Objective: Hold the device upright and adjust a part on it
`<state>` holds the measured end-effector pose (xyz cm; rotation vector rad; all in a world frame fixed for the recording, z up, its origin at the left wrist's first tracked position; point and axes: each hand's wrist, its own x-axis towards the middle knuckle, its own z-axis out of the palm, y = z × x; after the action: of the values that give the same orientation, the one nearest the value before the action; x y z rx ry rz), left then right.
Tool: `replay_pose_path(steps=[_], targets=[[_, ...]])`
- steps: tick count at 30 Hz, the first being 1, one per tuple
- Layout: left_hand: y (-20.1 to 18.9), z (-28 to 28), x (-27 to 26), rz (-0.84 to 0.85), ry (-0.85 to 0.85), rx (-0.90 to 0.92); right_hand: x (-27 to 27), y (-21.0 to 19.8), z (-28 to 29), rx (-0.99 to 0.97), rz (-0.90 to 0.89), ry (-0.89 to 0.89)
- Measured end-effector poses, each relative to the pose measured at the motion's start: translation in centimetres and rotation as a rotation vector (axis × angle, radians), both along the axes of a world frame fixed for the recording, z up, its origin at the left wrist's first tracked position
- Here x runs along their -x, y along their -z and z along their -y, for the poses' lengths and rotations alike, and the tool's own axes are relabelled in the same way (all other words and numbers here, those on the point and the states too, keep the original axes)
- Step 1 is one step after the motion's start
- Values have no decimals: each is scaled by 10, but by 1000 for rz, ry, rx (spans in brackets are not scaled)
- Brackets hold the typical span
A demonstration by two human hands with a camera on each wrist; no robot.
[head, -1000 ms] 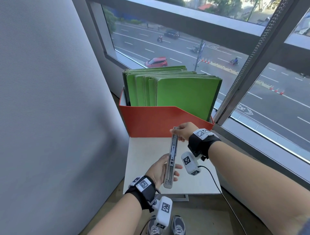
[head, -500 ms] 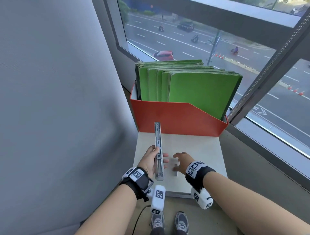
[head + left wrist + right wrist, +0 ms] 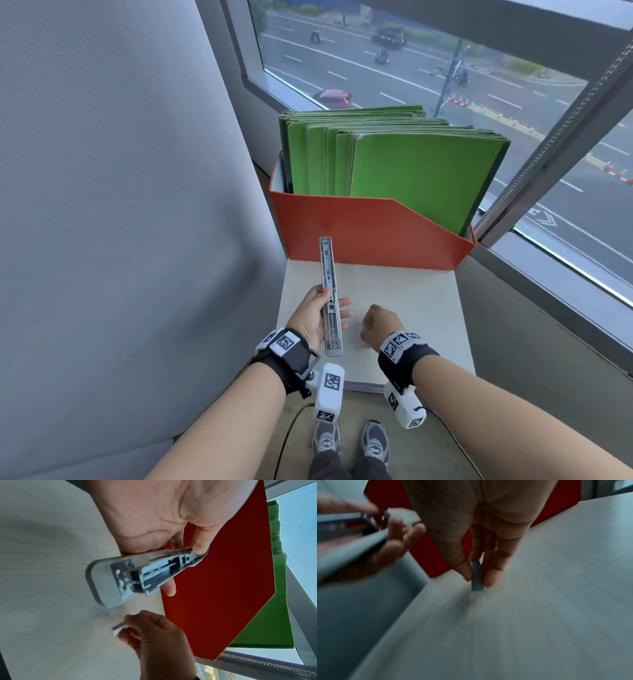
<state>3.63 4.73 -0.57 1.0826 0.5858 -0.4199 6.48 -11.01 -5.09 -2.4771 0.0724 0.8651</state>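
Over the near half of the small white table (image 3: 411, 291), head view: the person's left hand (image 3: 313, 317) grips an opened stapler (image 3: 330, 296), fingers curled round its lower half. Its long axis runs almost straight away from the person, far tip toward the orange file box (image 3: 370, 233), hinged end nearest the wrist. The right hand (image 3: 382, 323) hovers just beside it, fingers bent downward close to the tabletop. Green folders (image 3: 411, 171) stand upright in the box; a window (image 3: 428, 68) shows a road beyond.

Left wrist view: the stapler (image 3: 137, 574) lies in the palm with its metal channel exposed, thumb and fingers (image 3: 200, 543) clamped on its sides. Below it the right hand (image 3: 154, 631) pinches a short strip of staples (image 3: 118, 628), blurred.

Right wrist view: the strip of staples (image 3: 476, 576) hangs nearly upright between thumb and fingertips (image 3: 493, 577), its lower end just above the table (image 3: 556, 588). The left hand (image 3: 388, 550) and stapler (image 3: 342, 524) appear blurred at left.
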Motion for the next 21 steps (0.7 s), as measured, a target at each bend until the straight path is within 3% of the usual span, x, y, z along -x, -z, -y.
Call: replay_pose_path(steps=[4,7,11,16,21], targets=[[2,11,-3,7,11,33,-15,-22,15,-160,61,236],[2,27,-8,7,45,52,-27,-54,29,-440,115,459],[-1,53,-13,3,99,46,-23,-95,36,-636,144,451],[-6,77,-19,24,154,41,-10,-108,40,-472,242,345],[-5,84,-21,20,167,44,-3,-108,47,-445,285,349]])
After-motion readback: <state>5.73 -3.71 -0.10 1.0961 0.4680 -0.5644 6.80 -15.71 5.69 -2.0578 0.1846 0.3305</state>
